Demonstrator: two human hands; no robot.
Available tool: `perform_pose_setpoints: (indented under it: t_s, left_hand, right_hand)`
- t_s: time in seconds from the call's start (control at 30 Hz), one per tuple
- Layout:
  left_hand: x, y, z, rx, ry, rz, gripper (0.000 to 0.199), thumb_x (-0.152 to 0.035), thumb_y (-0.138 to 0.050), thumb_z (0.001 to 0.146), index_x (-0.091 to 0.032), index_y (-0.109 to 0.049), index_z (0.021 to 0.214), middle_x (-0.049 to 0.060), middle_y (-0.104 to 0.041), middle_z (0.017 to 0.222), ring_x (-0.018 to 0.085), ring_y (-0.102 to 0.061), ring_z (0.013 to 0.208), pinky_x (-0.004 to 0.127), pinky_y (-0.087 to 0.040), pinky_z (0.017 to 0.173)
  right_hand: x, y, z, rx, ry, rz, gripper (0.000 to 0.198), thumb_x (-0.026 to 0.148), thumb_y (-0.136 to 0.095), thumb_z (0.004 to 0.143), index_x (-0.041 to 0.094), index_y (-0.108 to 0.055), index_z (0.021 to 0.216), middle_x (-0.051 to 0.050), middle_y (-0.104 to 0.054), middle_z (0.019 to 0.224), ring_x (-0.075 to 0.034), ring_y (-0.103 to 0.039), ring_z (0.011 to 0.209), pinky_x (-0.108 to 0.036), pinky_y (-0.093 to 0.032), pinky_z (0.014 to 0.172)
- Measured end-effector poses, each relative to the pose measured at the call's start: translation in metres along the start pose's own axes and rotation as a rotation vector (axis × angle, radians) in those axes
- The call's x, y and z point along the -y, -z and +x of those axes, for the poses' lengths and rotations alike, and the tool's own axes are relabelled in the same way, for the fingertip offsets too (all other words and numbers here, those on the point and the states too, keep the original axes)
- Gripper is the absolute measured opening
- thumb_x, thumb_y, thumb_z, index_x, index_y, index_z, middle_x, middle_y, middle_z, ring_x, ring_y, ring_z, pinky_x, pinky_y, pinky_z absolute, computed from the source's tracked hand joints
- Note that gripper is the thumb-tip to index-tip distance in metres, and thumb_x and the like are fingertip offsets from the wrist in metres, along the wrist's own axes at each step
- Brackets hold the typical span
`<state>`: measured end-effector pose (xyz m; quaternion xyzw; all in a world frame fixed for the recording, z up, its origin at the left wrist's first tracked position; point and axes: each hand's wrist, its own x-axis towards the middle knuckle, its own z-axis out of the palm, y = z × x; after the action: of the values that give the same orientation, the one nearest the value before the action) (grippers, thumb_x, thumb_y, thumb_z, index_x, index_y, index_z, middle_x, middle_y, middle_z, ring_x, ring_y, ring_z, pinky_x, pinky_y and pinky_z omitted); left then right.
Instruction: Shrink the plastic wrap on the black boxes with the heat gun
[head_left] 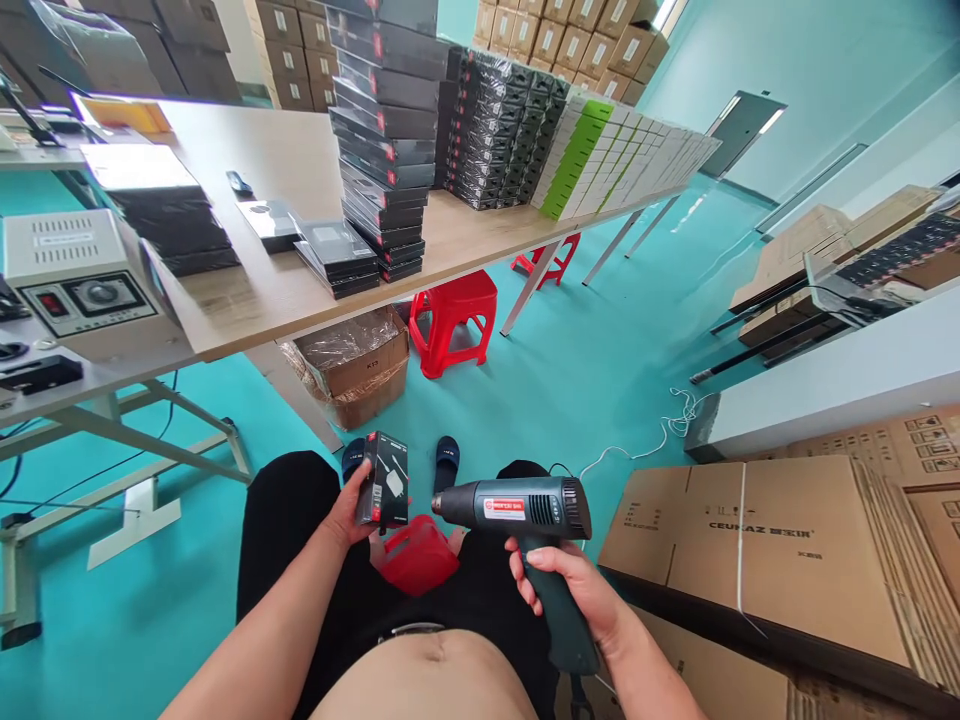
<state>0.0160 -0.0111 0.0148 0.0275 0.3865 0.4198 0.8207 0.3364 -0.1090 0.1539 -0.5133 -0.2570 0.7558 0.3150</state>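
Left hand point(352, 510) first, as I read it from my remote seat: it pinches a small black box point(386, 480) at its left edge, thumb toward me, the other fingers mostly hidden behind the carton. I have the box tilted above the lap, with a white charger and cable printed on its face. My right hand point(551, 580) is curled firmly around the handle of a dark heat gun point(517, 505); I cannot tell whether a finger presses the trigger. Its nozzle points left at the box, near it but apart. Just below the two, a red plastic piece point(416, 560) sits between the thighs, and the box partly covers one dark slipper point(354, 455). Ahead I see a long table point(465, 215) with a tall stack of black boxes point(386, 130), film-wrapped packs point(495, 130) and rows of white and green boxes point(581, 160). Beneath it stand a red stool point(457, 315) and a carton point(367, 370) stuffed with clear film. To my left is a control unit point(82, 285) with a dial; on my right, strapped flat cartons point(780, 520) crowd the forearm's side, and a white cord point(645, 450) trails over the floor.
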Motion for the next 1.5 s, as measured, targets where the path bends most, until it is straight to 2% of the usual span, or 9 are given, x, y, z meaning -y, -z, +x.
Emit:
perform_pose_setpoints:
  t_s: [0.07,0.17,0.3,0.43,0.57,0.7,0.97,1.33,1.5]
  left_hand:
    - [0.007,0.000,0.003,-0.030,-0.009,0.185,0.032,-0.036,-0.070,0.071,-0.016,-0.063,0.095,0.007,-0.066,0.074,0.024,-0.064,0.067,0.037,-0.051,0.064]
    - [0.017,0.000,0.008,-0.118,-0.222,0.511,0.026,-0.017,-0.071,0.063,-0.018,-0.064,0.089,0.002,-0.065,0.071,0.022,-0.061,0.066,0.033,-0.049,0.063]
    - [0.023,-0.005,0.009,-0.107,-0.559,0.853,0.034,-0.006,-0.068,0.058,-0.021,-0.069,0.089,0.004,-0.067,0.086,0.025,-0.060,0.088,0.031,-0.046,0.077]
    - [0.022,-0.008,0.008,-0.048,-0.736,0.994,0.046,0.000,-0.064,0.055,-0.025,-0.071,0.093,0.006,-0.066,0.101,0.026,-0.054,0.104,0.033,-0.041,0.092]
    - [0.020,-0.006,0.009,-0.105,-0.699,0.893,0.042,0.000,-0.065,0.057,-0.023,-0.071,0.091,0.005,-0.065,0.092,0.023,-0.056,0.094,0.031,-0.041,0.088]
    - [0.018,-0.005,0.008,-0.107,-0.680,0.932,0.034,-0.006,-0.063,0.062,-0.022,-0.067,0.091,0.001,-0.063,0.085,0.020,-0.056,0.084,0.028,-0.041,0.081]
    - [0.015,0.002,0.011,-0.061,-0.704,1.165,0.035,-0.012,-0.050,0.067,-0.020,-0.060,0.099,0.001,-0.062,0.093,0.021,-0.056,0.095,0.033,-0.040,0.089]
    - [0.018,0.010,0.017,-0.069,-0.745,1.202,0.040,-0.011,-0.048,0.067,-0.020,-0.059,0.104,0.005,-0.062,0.111,0.022,-0.056,0.106,0.034,-0.039,0.094]
    - [0.019,0.017,0.022,-0.112,-0.829,1.310,0.040,-0.008,-0.047,0.066,-0.021,-0.060,0.102,0.004,-0.061,0.104,0.020,-0.057,0.100,0.034,-0.042,0.090]
  right_hand:
    - [0.000,0.003,0.001,-0.032,0.000,0.031,0.033,0.032,-0.060,0.076,0.015,-0.064,0.104,-0.006,-0.064,0.083,-0.013,-0.059,0.060,-0.023,-0.045,0.050]
    - [0.002,0.006,0.002,-0.056,-0.007,0.061,0.032,0.031,-0.060,0.077,0.015,-0.065,0.105,-0.006,-0.065,0.084,-0.013,-0.059,0.063,-0.023,-0.045,0.052]
    - [0.007,0.006,0.003,-0.044,0.010,0.070,0.030,0.029,-0.058,0.079,0.014,-0.065,0.105,-0.006,-0.064,0.085,-0.013,-0.059,0.063,-0.023,-0.045,0.052]
    - [0.011,0.001,0.002,0.000,0.024,0.029,0.030,0.027,-0.056,0.080,0.014,-0.064,0.106,-0.007,-0.064,0.084,-0.014,-0.059,0.062,-0.024,-0.046,0.052]
    - [0.013,-0.003,0.003,0.026,0.030,-0.006,0.030,0.028,-0.057,0.080,0.014,-0.064,0.106,-0.007,-0.065,0.085,-0.014,-0.060,0.063,-0.025,-0.046,0.053]
    - [0.014,0.001,0.013,-0.080,0.045,0.068,0.030,0.029,-0.058,0.081,0.014,-0.064,0.105,-0.006,-0.064,0.085,-0.013,-0.060,0.065,-0.023,-0.047,0.053]
    - [0.015,0.017,0.022,-0.062,-0.018,0.182,0.030,0.028,-0.057,0.081,0.013,-0.065,0.106,-0.006,-0.063,0.085,-0.012,-0.059,0.064,-0.021,-0.047,0.052]
    - [0.015,0.011,0.030,-0.043,0.001,0.142,0.029,0.029,-0.057,0.080,0.012,-0.065,0.102,-0.006,-0.064,0.083,-0.012,-0.059,0.062,-0.022,-0.047,0.051]
    - [0.016,0.004,0.032,-0.071,0.019,0.050,0.029,0.029,-0.059,0.079,0.013,-0.065,0.102,-0.006,-0.065,0.081,-0.013,-0.061,0.063,-0.023,-0.048,0.051]
